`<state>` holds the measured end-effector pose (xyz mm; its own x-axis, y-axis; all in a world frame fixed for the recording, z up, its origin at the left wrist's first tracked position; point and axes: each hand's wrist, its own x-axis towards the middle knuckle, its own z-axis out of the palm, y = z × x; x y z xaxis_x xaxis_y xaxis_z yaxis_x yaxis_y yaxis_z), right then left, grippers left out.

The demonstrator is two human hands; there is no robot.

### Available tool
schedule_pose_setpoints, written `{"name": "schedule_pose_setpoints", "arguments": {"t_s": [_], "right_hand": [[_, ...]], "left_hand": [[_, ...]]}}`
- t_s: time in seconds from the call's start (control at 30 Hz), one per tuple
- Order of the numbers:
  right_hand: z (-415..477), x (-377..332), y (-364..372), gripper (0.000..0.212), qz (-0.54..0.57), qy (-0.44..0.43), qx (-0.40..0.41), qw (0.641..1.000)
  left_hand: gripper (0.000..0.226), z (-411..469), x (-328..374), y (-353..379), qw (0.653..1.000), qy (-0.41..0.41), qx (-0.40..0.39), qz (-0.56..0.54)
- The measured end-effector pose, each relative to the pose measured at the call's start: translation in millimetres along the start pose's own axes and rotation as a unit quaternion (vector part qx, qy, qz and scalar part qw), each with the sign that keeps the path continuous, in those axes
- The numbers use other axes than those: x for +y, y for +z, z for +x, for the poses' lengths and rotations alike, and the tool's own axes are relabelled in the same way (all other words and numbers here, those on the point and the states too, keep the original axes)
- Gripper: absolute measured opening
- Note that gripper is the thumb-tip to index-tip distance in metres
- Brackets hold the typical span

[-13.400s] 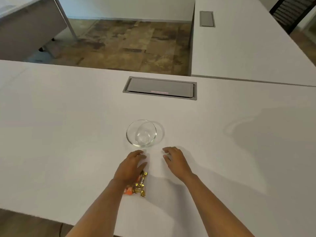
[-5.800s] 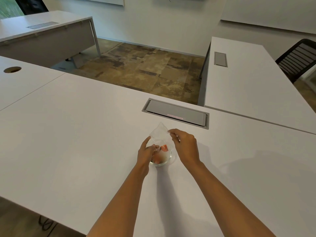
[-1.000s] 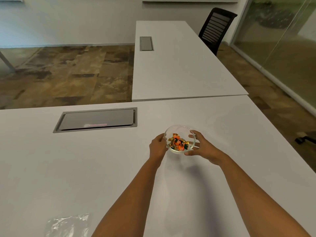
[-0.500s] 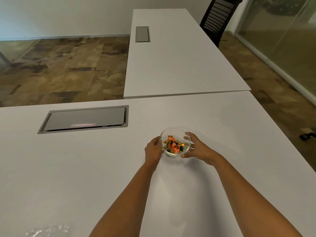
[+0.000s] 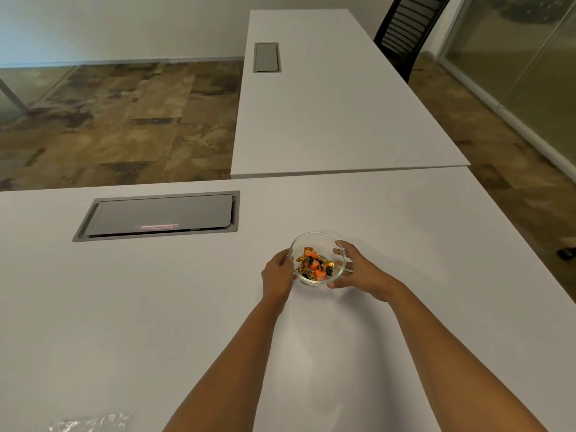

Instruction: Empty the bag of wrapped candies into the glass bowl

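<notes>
A small glass bowl stands on the white table, holding several wrapped candies in orange and gold foil. My left hand touches the bowl's left side with its fingers curled against the glass. My right hand cups the bowl's right side, thumb low and fingers on the rim. The clear plastic bag lies flat at the table's near left edge, far from both hands, with no candy visible in it.
A grey cable hatch is set into the table behind and left of the bowl. A second white table with its own hatch joins at the back right. A black chair stands beyond it. A glass wall runs along the right.
Both hands stay on the bowl, which keeps its place on the table. The view has shifted slightly, so a little more of the bag shows at the bottom left.
</notes>
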<state>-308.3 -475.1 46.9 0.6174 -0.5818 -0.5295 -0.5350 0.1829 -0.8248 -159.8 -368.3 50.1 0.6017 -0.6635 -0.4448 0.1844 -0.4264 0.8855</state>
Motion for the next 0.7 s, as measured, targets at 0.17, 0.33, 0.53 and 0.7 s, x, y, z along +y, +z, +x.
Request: {"name": "schedule_pose_setpoints", "arguments": {"t_s": [0.17, 0.33, 0.53, 0.7], "right_hand": [[-0.8, -2.6, 0.6, 0.1, -0.004, 0.009, 0.003, 1.0], [-5.3, -5.3, 4.1, 0.101, -0.015, 0.008, 0.025, 1.0], [-16.1, -4.8, 15.3, 0.1, -0.01, -0.011, 0.074, 0.997], [-32.9, -5.7, 29.6, 0.091, 0.009, -0.031, 0.107, 0.994]], "left_hand": [[0.035, -0.9, 2.5, 0.3, 0.999, 0.001, -0.004, 0.034], [0.036, -3.8, 2.7, -2.1, 0.997, 0.021, -0.013, 0.079], [0.038, -12.1, 1.8, -9.0, 0.994, 0.031, -0.02, 0.102], [0.04, -24.5, 5.1, -26.7, 0.99, 0.04, -0.026, 0.132]]}}
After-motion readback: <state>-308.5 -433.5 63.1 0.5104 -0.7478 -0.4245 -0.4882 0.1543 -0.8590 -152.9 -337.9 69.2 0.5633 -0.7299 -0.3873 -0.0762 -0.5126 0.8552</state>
